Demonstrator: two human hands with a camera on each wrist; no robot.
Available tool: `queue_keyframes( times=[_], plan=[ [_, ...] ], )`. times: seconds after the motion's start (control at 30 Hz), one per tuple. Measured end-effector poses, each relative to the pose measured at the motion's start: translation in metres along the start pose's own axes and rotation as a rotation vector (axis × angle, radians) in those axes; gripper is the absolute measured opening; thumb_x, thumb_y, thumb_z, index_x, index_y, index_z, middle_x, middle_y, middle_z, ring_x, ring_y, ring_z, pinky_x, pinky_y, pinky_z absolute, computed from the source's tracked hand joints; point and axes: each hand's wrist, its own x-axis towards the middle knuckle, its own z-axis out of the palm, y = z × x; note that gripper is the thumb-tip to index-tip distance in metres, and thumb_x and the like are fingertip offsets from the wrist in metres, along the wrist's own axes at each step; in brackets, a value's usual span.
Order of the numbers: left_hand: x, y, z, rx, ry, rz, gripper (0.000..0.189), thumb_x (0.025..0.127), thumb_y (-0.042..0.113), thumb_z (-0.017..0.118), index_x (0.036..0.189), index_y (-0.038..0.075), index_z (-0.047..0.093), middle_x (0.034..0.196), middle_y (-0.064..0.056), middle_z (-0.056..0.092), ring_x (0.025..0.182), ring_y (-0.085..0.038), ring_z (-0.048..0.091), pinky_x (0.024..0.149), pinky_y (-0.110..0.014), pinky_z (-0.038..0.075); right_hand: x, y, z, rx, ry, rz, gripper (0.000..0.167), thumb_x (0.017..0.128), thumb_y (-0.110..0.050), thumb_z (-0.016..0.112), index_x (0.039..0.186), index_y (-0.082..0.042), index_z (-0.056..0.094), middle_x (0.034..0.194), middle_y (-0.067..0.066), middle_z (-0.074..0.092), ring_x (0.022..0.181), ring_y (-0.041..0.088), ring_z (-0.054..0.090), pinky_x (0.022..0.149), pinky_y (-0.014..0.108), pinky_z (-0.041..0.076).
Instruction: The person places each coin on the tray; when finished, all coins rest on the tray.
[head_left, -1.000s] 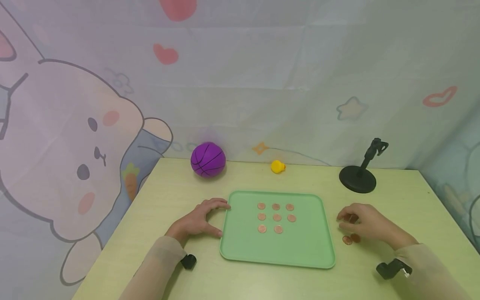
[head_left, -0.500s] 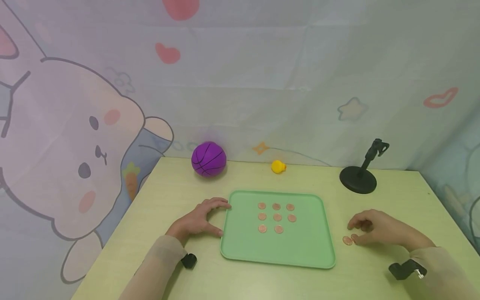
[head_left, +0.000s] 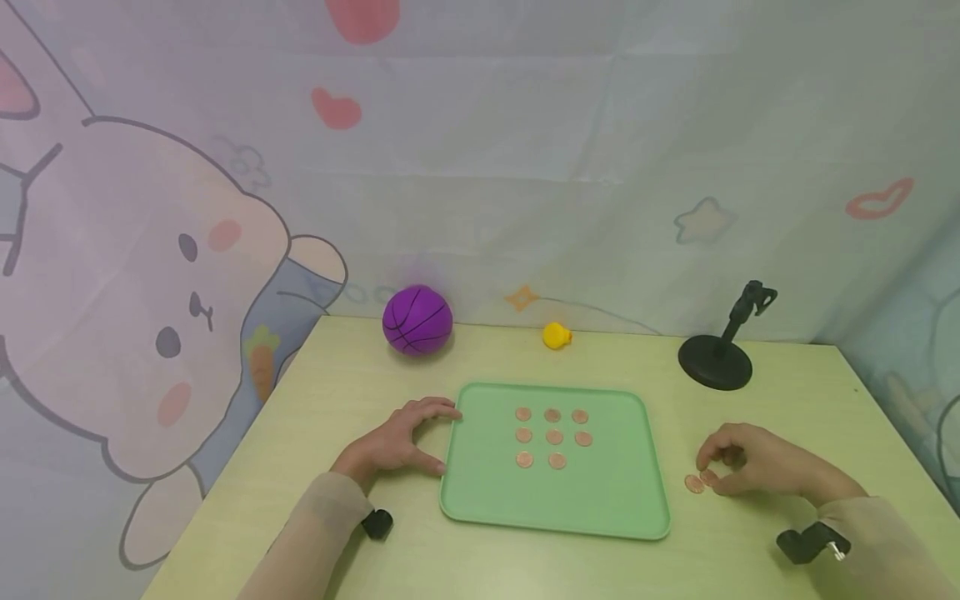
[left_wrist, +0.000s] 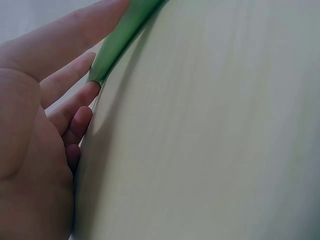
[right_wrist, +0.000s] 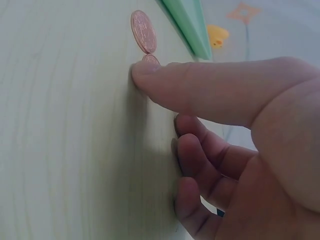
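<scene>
My left hand [head_left: 390,437] steadies the left side of a light green tray [head_left: 495,500], its thumb and forefinger spread along the rim [left_wrist: 107,62]. Several copper coins [head_left: 554,437] lie flat in that tray: two rows of three, then a row of two nearest me. Right of the tray, my right hand [head_left: 765,462] is low on the table with curled fingers. Its thumb and forefinger pinch at a copper coin [right_wrist: 151,59], mostly covered by the thumb in the right wrist view. Another coin [right_wrist: 143,31] lies flat beside it, edge close to edge.
On the pale wooden table [head_left: 360,375], a purple ball [head_left: 417,321] and a small yellow toy [head_left: 556,336] stand along the back edge. A black stand [head_left: 716,362] with a round base is at the back right. A printed cloth [head_left: 525,167] hangs behind.
My right hand has moved right and toward me from above the loose coins, its thumb coming down at the right-hand one; it has barely moved since half a second ago. The left hand stays put.
</scene>
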Motion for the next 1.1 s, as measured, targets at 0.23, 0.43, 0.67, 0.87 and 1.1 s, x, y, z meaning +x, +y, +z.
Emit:
queue_keyframes(
  times=[0.23,0.43,0.67,0.87,1.1],
  plan=[
    [0.0010,-0.0025,0.0006,-0.005,0.000,0.006,0.079,0.072,0.026,0.097,0.144,0.026,0.062,0.163,-0.002,0.042,0.152,-0.033,0.027,0.122,-0.065,0.016,0.0014,-0.0013,0.0001,-0.003,-0.011,0.034,0.016,0.087,-0.016,0.086,0.097,-0.022,0.075,0.101,-0.004,0.065,0.088,0.011,0.053,0.078,0.024,0.048],
    [0.0022,-0.0043,0.0005,-0.006,0.000,0.013,0.079,0.073,0.026,0.097,0.144,0.026,0.062,0.163,-0.002,0.043,0.151,-0.033,0.028,0.122,-0.065,0.016,0.0017,-0.0007,0.0004,-0.003,-0.020,0.032,0.016,0.087,-0.016,0.086,0.096,-0.023,0.074,0.098,-0.002,0.061,0.087,0.010,0.051,0.076,0.024,0.047],
    [0.0017,-0.0041,0.0002,0.002,-0.004,0.010,0.080,0.073,0.027,0.097,0.145,0.026,0.062,0.164,-0.002,0.041,0.151,-0.033,0.027,0.123,-0.064,0.016,0.0022,0.0021,0.0010,-0.026,-0.009,-0.046,0.019,0.086,-0.012,0.085,0.093,-0.024,0.072,0.093,-0.004,0.058,0.083,0.012,0.050,0.072,0.025,0.044],
    [0.0010,-0.0024,0.0002,-0.005,-0.004,0.005,0.079,0.073,0.028,0.097,0.144,0.026,0.062,0.164,-0.002,0.041,0.152,-0.033,0.026,0.123,-0.066,0.015,0.0021,0.0019,0.0009,-0.024,-0.008,-0.055,0.020,0.086,-0.011,0.085,0.092,-0.024,0.071,0.094,-0.003,0.059,0.084,0.013,0.050,0.072,0.025,0.044],
    [0.0013,-0.0032,0.0010,-0.006,-0.002,0.016,0.078,0.073,0.027,0.096,0.144,0.026,0.062,0.163,-0.003,0.041,0.152,-0.034,0.027,0.122,-0.067,0.016,0.0009,0.0019,0.0012,-0.001,0.007,-0.085,0.022,0.085,-0.007,0.085,0.092,-0.023,0.071,0.092,-0.002,0.060,0.083,0.015,0.051,0.071,0.025,0.045]
  ],
)
